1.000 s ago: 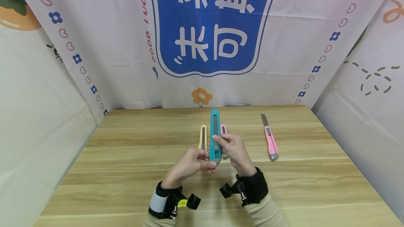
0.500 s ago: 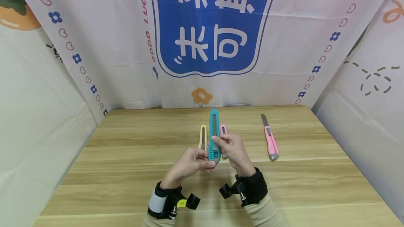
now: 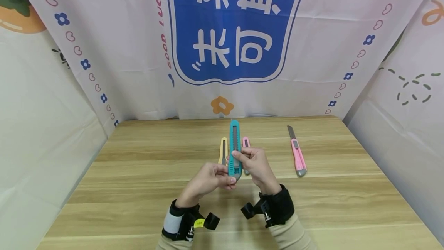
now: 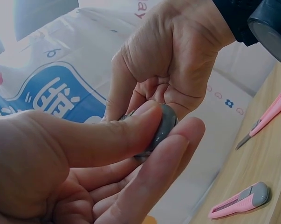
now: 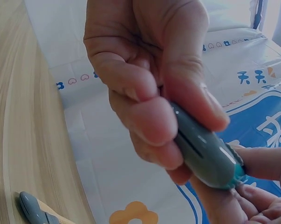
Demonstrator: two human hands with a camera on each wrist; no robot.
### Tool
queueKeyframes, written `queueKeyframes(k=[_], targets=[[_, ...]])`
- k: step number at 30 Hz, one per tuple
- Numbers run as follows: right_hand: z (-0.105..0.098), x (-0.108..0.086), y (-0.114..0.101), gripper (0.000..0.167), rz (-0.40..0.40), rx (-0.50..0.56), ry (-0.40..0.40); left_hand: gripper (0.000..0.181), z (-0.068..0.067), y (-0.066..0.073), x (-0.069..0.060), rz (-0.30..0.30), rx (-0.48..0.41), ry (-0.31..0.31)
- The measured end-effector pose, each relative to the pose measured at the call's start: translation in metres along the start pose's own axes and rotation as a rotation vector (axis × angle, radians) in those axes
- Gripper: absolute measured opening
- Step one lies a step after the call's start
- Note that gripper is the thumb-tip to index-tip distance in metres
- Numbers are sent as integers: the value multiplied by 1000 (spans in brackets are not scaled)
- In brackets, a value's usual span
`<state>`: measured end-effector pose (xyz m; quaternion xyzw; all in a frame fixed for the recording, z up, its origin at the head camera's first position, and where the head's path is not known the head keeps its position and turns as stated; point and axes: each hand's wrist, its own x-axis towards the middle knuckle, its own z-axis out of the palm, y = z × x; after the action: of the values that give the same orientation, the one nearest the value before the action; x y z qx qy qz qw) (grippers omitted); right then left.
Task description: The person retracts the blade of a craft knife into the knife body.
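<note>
A teal utility knife (image 3: 234,134) is held up above the table with its grey end towards me. My left hand (image 3: 209,180) pinches that grey end (image 4: 166,123) between thumb and fingers. My right hand (image 3: 256,165) grips the knife's body from the right, its thumb lying on the front near the slider. No blade shows beyond the knife's far tip. Behind it on the table lie a yellow utility knife (image 3: 223,151) and a pink utility knife (image 3: 246,142), both partly hidden by the hands and the teal knife.
Further right lies another pink utility knife (image 3: 298,157) with its blade (image 3: 290,131) out, pointing away. The wooden table (image 3: 138,188) ends at a printed cloth backdrop (image 3: 149,99), and cloth also hangs at both sides.
The teal utility knife has shifted slightly left. A sliver of blade that stood above its far tip one second ago no longer shows. Both hands keep their hold.
</note>
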<state>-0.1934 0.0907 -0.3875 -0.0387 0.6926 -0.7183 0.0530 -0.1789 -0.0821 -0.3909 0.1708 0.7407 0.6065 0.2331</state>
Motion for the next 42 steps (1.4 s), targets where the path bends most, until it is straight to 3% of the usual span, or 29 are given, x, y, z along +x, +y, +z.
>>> queueKeyframes(k=[26, 32, 38, 42], targets=[[-1, -3, -2, 31, 19, 51, -57, 24, -2, 0, -1, 10, -31, 4], [-3, -2, -1, 35, 18, 60, -101, 25, -2, -2, 0, 38, -34, -4], [-6, -2, -1, 41, 11, 91, -161, 26, -4, -1, -1, 22, -48, 1], [-6, -1, 1, 42, 6, 86, -160, 27, -4, -1, 0, 24, -56, 3]])
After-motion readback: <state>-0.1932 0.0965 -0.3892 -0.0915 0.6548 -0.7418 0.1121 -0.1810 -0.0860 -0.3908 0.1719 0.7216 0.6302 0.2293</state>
